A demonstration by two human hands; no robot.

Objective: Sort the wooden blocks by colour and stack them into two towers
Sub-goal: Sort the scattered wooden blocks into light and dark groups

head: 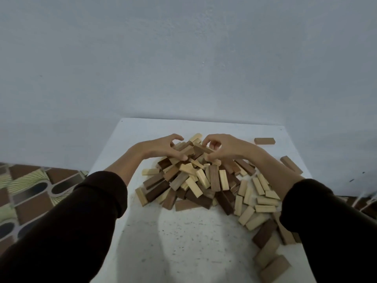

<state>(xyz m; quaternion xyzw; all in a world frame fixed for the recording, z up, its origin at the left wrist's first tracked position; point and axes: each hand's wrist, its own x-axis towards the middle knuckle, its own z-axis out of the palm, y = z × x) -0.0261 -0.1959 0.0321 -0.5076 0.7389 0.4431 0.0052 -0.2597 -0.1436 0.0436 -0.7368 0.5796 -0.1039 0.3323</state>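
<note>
Lighting: dim, bluish, even. Soft shadow pools on the near table (183, 242). Wide-angle bending at edges; sleeves (61, 231) blur; no glare.

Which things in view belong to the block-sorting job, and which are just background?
Job: mixed pile of light and dark wooden blocks; lone brown block at the far right; left hand and right hand, both on the pile; white table.
Background: patterned floor; pale wall.

Hands (191, 149) atop block heap (195, 180)
</note>
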